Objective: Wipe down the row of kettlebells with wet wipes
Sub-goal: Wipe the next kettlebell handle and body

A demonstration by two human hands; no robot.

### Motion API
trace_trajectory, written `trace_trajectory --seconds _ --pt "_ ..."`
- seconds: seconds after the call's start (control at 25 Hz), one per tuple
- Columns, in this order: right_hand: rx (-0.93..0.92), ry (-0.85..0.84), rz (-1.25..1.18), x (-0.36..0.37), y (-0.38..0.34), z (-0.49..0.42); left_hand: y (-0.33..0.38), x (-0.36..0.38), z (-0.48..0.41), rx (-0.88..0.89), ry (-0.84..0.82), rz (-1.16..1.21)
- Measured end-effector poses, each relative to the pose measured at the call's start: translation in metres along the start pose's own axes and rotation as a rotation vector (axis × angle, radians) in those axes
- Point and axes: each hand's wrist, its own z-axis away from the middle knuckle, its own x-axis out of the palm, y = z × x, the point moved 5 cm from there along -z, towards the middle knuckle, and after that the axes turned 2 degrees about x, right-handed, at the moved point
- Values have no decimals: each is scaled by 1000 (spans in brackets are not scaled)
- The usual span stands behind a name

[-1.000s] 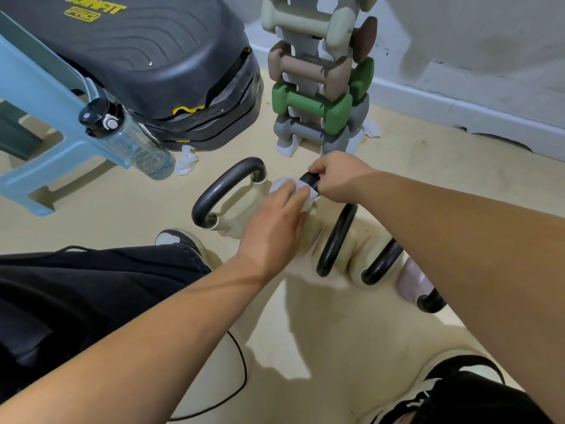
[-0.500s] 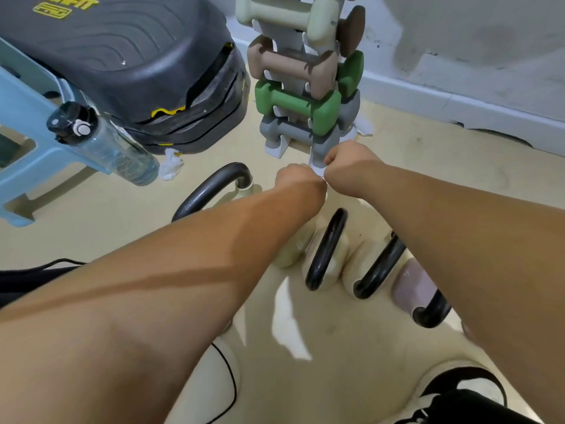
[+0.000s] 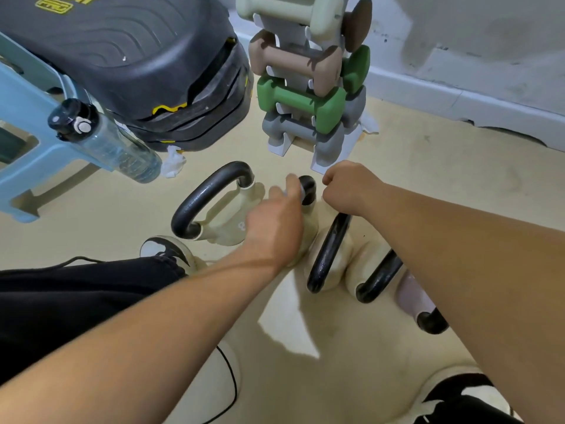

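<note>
A beige floor (image 3: 412, 185) is shown from above, bounded at the far right by a grey wall (image 3: 474, 41). A black ribbed step platform (image 3: 122, 50) is seen at upper left, with a light blue stool (image 3: 27, 142) beside it and a clear bottle (image 3: 104, 142) leaning against the stool. A rack (image 3: 308, 78) of cream, brown, green and grey dumbbells is set between the platform and the wall. A crumpled tissue (image 3: 174, 160) is seen on the floor by the bottle.

A row of cream kettlebells with black handles is lined up on the floor in front of the rack, running from centre to lower right. The leftmost kettlebell (image 3: 220, 209) is left uncovered; the second kettlebell (image 3: 307, 191) is largely hidden by the left hand (image 3: 275, 228), only the far end of its handle being visible. A third kettlebell (image 3: 328, 252), a fourth (image 3: 379, 280) and a pale lilac fifth (image 3: 419, 304) are partly hidden by the right forearm.

A small wipe (image 3: 298, 189) is pressed against the second handle by the left fingers (image 3: 292, 182), which are closed on it. The right hand (image 3: 351, 188) is held as a closed fist just beside that handle; whether anything is held cannot be told.
</note>
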Motion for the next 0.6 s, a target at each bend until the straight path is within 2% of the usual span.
trace_trajectory --seconds 0.08,0.2,0.28,0.36,0.4,0.52,0.6 --pt "19 1 27 1 1 -1 18 -10 -37 70 -109 -90" --pt "42 -5 73 0 8 1 51 -12 -68 180 -428 -348" --pt "81 -1 115 -5 15 4 64 -3 -71 284 -507 -532" --pt "106 1 135 -12 17 6 62 5 -63 364 -472 -646" --pt "114 -10 134 -15 15 8 57 4 -56 390 -405 -602" --pt "85 -31 129 -20 -3 17 21 -8 -22 326 -122 -130" --pt "33 -28 118 -20 -20 26 -8 -7 5 277 -34 38"
